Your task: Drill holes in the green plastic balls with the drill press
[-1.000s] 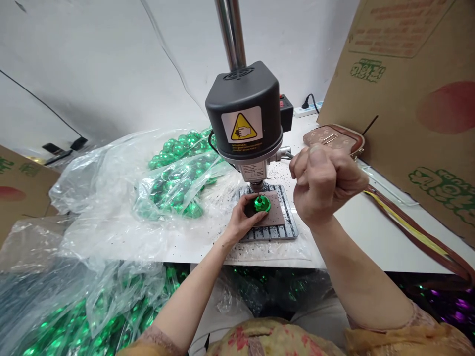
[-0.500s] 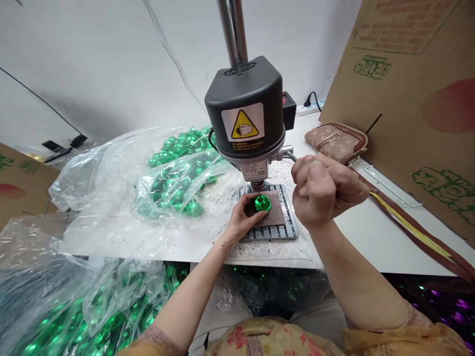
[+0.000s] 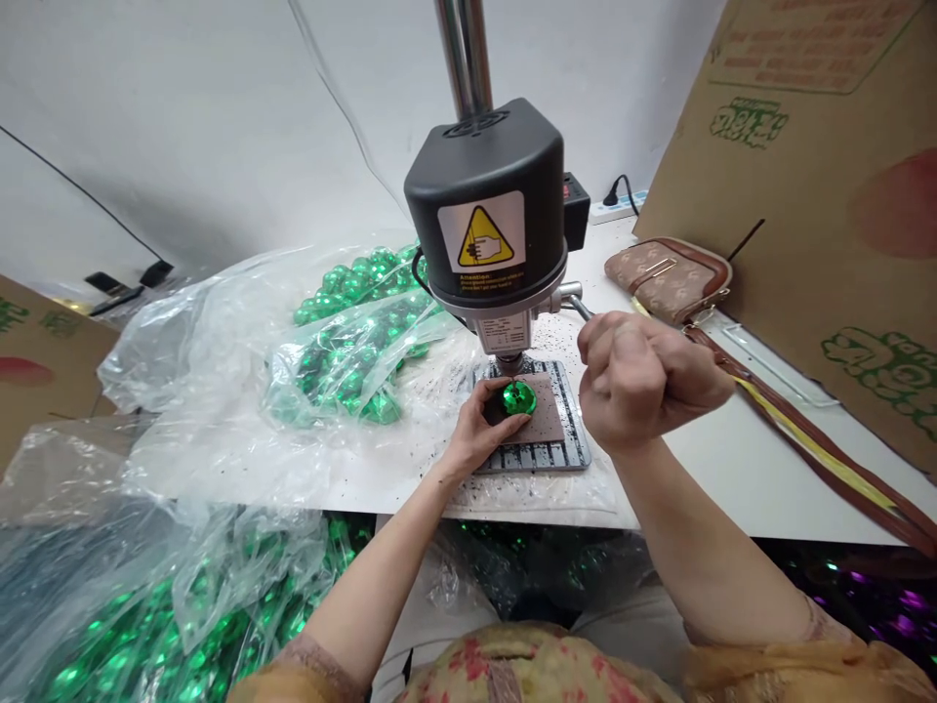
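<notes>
Between the thumb and fingers of my left hand [image 3: 483, 420] is a shiny green faceted ball [image 3: 519, 397]. It rests on a brown board [image 3: 546, 420] laid over the slotted metal base [image 3: 575, 444] of a small drill press [image 3: 487, 205]. The drill bit comes down at the top of the ball; whether its tip is inside the ball I cannot tell. My right hand [image 3: 644, 381] is closed in a fist around the feed lever [image 3: 578, 305] at the press's right side, and its fingers hide the lever's end.
Green balls [image 3: 351, 361] lie in clear plastic bags at the left, with more bagged green balls [image 3: 183, 625] below the table edge. A brown patterned purse [image 3: 666, 278] and cardboard box [image 3: 827, 195] stand at the right. Dark shavings dot the white table [image 3: 395, 478].
Both hands keep their grips, on the ball and on the lever. The view has shifted slightly, and the ball looks a little turned or differently lit.
</notes>
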